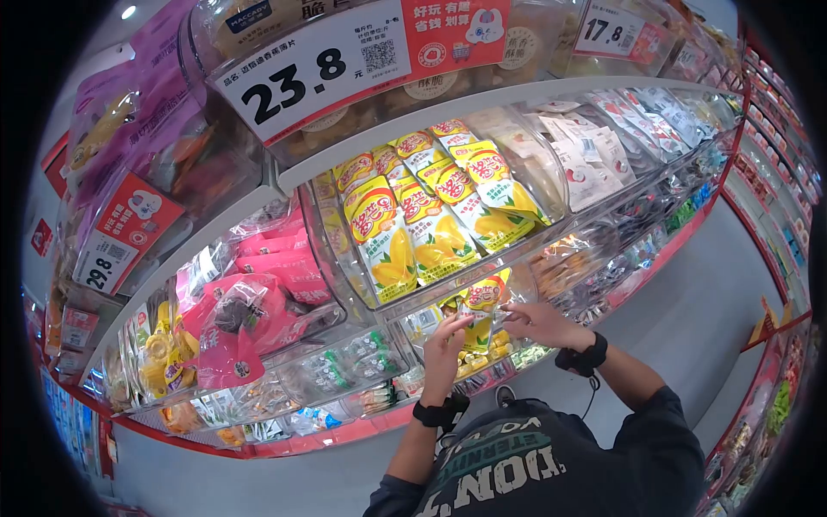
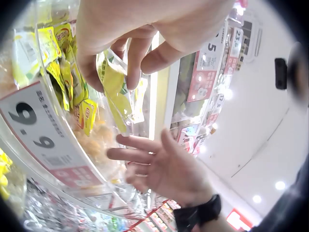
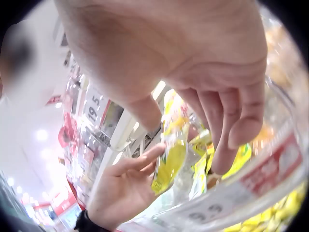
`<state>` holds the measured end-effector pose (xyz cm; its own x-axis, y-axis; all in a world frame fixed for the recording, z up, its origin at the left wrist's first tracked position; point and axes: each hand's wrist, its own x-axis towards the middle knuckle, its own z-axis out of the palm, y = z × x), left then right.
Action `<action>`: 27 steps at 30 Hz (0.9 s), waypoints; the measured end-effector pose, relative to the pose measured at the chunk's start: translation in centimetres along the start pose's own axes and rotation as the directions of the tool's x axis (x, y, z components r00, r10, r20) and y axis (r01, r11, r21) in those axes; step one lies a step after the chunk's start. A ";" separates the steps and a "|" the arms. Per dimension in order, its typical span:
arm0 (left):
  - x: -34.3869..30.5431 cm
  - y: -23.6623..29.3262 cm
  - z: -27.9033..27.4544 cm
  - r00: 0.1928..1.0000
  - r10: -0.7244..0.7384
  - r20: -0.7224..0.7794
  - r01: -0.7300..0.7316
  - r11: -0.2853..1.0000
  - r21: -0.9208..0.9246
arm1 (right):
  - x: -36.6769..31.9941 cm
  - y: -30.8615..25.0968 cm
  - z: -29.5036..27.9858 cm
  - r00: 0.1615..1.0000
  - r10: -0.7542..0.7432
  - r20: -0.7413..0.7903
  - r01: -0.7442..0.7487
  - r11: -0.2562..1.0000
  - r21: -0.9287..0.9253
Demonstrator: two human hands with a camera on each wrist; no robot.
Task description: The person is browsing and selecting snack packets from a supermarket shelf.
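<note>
A small, shiny yellow-and-white packet of dried mango [image 1: 485, 295] is upright in front of the lower shelf. My left hand [image 1: 444, 351] pinches it at its side edge; in the left wrist view the curled fingers and thumb close round the packet [image 2: 115, 89]. On the other side is my right hand [image 1: 548, 328], its fingers spread and loosely bent. The right wrist view has the right thumb close beside the packet [image 3: 173, 162], while the left wrist view shows the right hand [image 2: 169, 166] apart from it, palm turned up and holding nothing.
A clear bin of matching mango packets [image 1: 444, 211] stands just beyond the hands. Pink bags [image 1: 267, 297] fill the bin to the left. Price cards [image 1: 319, 73] hang along the upper shelf. A lower bin carries a 9.9 price card [image 2: 46, 133]. The aisle floor [image 1: 689, 319] lies right.
</note>
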<state>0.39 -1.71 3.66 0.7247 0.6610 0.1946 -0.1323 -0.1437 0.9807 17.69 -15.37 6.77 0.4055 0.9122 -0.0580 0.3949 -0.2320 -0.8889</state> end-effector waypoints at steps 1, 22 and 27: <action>-0.2 0.1 0.5 0.996 -0.068 0.053 0.078 0.976 -0.205 | -0.4 -0.6 0.4 0.999 0.031 -0.010 -0.030 0.997 0.077; 2.8 -3.8 2.9 0.973 0.209 0.101 -0.210 0.603 0.769 | 5.4 -17.9 -6.9 0.822 -0.506 -0.261 0.488 0.862 -0.137; 2.6 -4.3 2.7 0.972 0.228 -0.053 -0.113 0.655 0.747 | 8.2 -19.7 -6.2 0.913 -0.408 -0.019 0.392 0.888 -0.242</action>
<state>4.69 -1.37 -0.10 0.6384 0.6488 0.4141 0.3366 -0.7192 0.6079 18.36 -5.41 26.68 0.2245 0.9211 0.3179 0.7090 0.0695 -0.7018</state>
